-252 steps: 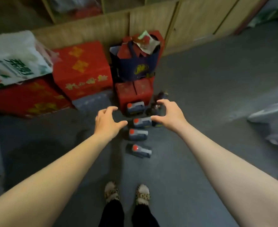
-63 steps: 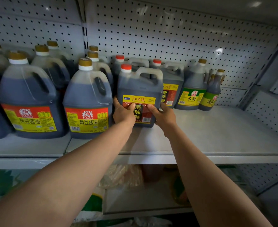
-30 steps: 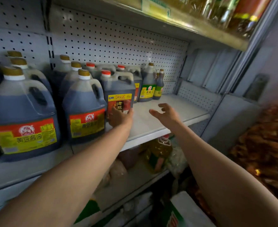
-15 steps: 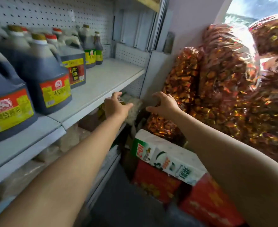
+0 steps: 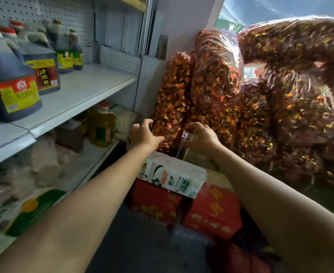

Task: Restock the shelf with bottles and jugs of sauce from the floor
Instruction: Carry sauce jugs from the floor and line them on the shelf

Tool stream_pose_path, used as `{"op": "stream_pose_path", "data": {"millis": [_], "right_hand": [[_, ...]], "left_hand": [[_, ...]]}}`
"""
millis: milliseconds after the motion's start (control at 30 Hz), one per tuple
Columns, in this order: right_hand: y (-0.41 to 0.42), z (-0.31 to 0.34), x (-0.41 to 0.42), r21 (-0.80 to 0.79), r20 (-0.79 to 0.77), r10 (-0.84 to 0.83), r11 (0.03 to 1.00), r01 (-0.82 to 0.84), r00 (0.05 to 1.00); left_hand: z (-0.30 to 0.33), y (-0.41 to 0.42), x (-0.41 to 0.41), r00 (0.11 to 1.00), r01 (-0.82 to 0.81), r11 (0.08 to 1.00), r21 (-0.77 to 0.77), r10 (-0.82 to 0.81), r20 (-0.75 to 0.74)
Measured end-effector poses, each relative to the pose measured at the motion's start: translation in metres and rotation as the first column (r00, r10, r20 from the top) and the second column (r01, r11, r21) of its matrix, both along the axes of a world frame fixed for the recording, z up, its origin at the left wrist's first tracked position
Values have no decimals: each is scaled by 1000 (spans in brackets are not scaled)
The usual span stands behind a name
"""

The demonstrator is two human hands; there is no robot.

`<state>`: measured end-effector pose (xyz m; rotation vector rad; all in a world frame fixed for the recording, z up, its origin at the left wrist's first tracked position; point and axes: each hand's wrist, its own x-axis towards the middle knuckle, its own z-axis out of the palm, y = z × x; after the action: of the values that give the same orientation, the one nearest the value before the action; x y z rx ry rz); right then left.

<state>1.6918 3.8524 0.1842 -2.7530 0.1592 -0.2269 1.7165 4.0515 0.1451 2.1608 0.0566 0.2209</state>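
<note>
Both arms reach out in front. The left hand (image 5: 142, 134) has its fingers spread and loosely bent, and it holds nothing. The right hand (image 5: 200, 137) sits just beside it, also with loose bent fingers. Something small and shiny shows by its thumb, but it is too blurry to tell if the hand holds it.

The jugs of sauce are up and to the left of the left hand, well apart from it. They stand on the white shelf (image 5: 83, 89). The nearest is a big dark soy sauce jug (image 5: 10, 83) with a red and yellow label. Behind it stands a square vinegar jug (image 5: 42, 69) with a red label. Farther back are two dark bottles with green labels (image 5: 68, 54).

Below that shelf, left of the left hand, stands a yellow oil bottle (image 5: 101, 127).

Right behind both hands are big clear bags of shiny red and gold candy (image 5: 260, 99). Under the hands lies a white pack of tissue (image 5: 172, 176) on top of red boxes (image 5: 211, 211).
</note>
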Motion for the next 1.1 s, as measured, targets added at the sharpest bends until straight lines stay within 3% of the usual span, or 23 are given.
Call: {"op": "stream_pose_path", "data": {"millis": [333,567,867,1100], "right_hand": [[-141,-26,-185,84,-11,-183,979,183,983],[-228,-44,-258,96,-50,-306,946,310,951],[-355,-61,-317,50,-75,-563,822,567,823],[-430,-110,-389,111,-172,-612,767,632,772]], "left_hand": [[-15,-130,-147,975,221,974,58,-222,14],[-36,-228,-190,939,345,935,82,-345,-18],[-47,-394,-202,802,597,797,92,-597,-31],[-85,-474,-260,728,684,725,84,-671,-140]]}}
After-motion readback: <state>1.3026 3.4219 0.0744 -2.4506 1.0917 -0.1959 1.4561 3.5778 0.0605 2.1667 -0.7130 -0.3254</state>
